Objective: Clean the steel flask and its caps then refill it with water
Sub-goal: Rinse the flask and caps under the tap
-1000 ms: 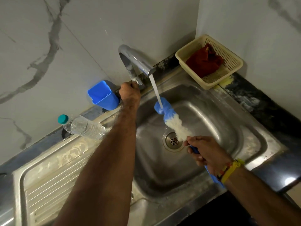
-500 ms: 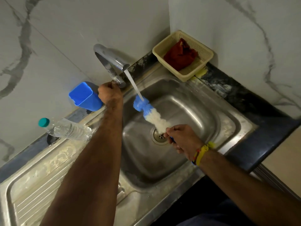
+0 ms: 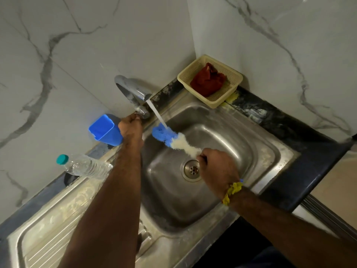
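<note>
My right hand [image 3: 218, 167] grips the handle of a bottle brush [image 3: 173, 139] with a blue sponge tip and white bristles, held over the steel sink [image 3: 241, 136]. A stream of water [image 3: 156, 113] runs from the chrome tap [image 3: 131, 89] onto the blue tip. My left hand [image 3: 131, 126] grips the tap's handle at the base of the tap. No steel flask or cap is in view.
A blue plastic cup [image 3: 105, 129] stands left of the tap. A clear water bottle with a teal cap [image 3: 85, 166] lies on the counter. A cream basket [image 3: 233, 74] with a red cloth [image 3: 208, 82] sits in the corner. The drain [image 3: 192, 170] lies below my right hand.
The view has shifted, so the sink sits more to the centre. Both hands keep their grips; the brush stays under the running water.
</note>
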A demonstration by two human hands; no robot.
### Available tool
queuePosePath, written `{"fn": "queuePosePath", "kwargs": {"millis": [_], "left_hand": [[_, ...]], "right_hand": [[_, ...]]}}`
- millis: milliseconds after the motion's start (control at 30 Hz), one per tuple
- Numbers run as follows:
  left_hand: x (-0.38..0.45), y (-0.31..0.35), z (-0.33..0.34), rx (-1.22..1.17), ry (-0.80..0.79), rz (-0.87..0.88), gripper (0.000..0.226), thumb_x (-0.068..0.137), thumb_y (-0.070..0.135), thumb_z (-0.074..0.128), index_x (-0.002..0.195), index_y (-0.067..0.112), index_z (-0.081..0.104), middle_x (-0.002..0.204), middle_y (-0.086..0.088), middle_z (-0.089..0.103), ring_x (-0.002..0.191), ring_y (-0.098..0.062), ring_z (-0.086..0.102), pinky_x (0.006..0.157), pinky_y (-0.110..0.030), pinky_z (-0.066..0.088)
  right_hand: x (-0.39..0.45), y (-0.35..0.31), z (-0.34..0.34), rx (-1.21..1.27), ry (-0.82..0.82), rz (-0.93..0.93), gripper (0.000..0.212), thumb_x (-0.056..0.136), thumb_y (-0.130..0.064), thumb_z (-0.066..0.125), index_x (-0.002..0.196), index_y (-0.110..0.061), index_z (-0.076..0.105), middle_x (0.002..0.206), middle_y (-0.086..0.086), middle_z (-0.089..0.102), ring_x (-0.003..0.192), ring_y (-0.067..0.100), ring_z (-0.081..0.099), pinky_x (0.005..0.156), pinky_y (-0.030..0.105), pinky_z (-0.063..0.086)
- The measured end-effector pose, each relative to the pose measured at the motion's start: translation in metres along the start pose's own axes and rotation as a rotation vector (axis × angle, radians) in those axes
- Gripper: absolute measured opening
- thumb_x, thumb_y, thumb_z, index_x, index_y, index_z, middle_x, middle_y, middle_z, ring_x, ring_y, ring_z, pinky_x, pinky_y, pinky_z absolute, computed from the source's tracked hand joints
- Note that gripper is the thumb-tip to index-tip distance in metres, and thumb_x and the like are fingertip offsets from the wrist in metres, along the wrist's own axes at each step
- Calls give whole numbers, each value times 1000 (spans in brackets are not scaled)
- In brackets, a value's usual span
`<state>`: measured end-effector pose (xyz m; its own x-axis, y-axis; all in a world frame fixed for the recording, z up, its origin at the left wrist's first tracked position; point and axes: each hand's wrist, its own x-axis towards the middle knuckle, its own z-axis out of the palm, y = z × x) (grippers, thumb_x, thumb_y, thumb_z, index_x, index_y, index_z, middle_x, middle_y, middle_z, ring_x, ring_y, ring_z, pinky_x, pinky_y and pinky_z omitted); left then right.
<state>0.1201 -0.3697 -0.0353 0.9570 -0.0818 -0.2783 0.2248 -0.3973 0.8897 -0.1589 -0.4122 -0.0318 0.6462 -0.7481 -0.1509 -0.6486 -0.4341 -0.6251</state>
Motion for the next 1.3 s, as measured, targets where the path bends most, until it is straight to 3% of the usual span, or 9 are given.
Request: {"fn": "queuePosePath", "kwargs": {"millis": [167, 267, 367, 533, 667, 733, 800, 1000, 1300], "left_hand": [[-5, -4, 1, -48, -5, 35, 20, 96, 7, 62, 107, 18, 75, 102, 2, 76, 98, -14, 71, 98, -34, 57], [-20, -2, 8, -10, -44, 128, 35, 96, -3, 55, 124, 13, 70, 111, 5, 73, 102, -8, 67, 100, -22, 52], [-25, 0, 12, -18, -116, 162, 54, 94, -12, 52, 142, 12, 57, 131, 2, 67, 121, -12, 62, 109, -28, 47], [-20, -2, 2, 61, -235, 178, 63, 96, -14, 48, 152, 12, 43, 146, 2, 56, 129, -7, 53, 105, -15, 41], [-10, -1, -14, 194, -373, 240, 68, 95, -12, 51, 157, 10, 35, 150, 0, 52, 132, -8, 49, 104, -15, 40], [-7, 5, -16, 232, -401, 241, 62, 94, -11, 52, 152, 8, 44, 145, -5, 57, 133, -17, 53, 113, -28, 41], [-6, 6, -15, 242, -395, 261, 52, 94, -8, 54, 144, 7, 54, 136, -8, 64, 126, -22, 59, 112, -34, 45], [-2, 5, 1, 225, -183, 205, 44, 93, 19, 65, 137, 21, 62, 126, -3, 71, 118, -23, 65, 107, -37, 50], [12, 21, 8, 238, 18, 179, 13, 91, 26, 76, 84, 28, 66, 104, -2, 74, 98, -20, 71, 94, -38, 59]], "right_hand": [[-12, 22, -10, -62, 9, 21, 23, 99, -29, 48, 99, -14, 66, 94, 7, 69, 86, 25, 64, 76, 36, 51], [-15, 30, -11, -14, -30, 43, 18, 95, -17, 51, 97, -9, 68, 90, 9, 69, 83, 24, 63, 76, 36, 53], [-17, 34, -8, 47, 0, 39, 15, 95, -15, 55, 93, -10, 68, 85, 7, 67, 80, 23, 63, 75, 39, 54], [-9, 42, 0, 145, -37, 123, 10, 90, -6, 63, 85, -5, 71, 82, 7, 69, 81, 23, 64, 68, 25, 41], [-6, 35, 0, 216, -31, 97, 12, 91, -12, 66, 79, -9, 68, 71, 1, 66, 65, 15, 62, 60, 23, 49], [-3, 31, -1, 308, -108, 184, 18, 92, -8, 63, 75, -4, 65, 62, 7, 65, 52, 16, 61, 57, 35, 56], [-3, 28, -3, 356, -162, 239, 20, 94, -7, 61, 75, -2, 64, 57, 9, 64, 45, 14, 58, 50, 32, 52], [-6, 20, -15, 461, -154, 253, 12, 95, -9, 63, 83, -8, 65, 59, 3, 64, 40, 9, 55, 41, 22, 42], [-1, 6, -23, 537, -227, 263, 15, 96, -5, 59, 84, 4, 62, 57, 12, 64, 41, 17, 54, 38, 26, 42]]}}
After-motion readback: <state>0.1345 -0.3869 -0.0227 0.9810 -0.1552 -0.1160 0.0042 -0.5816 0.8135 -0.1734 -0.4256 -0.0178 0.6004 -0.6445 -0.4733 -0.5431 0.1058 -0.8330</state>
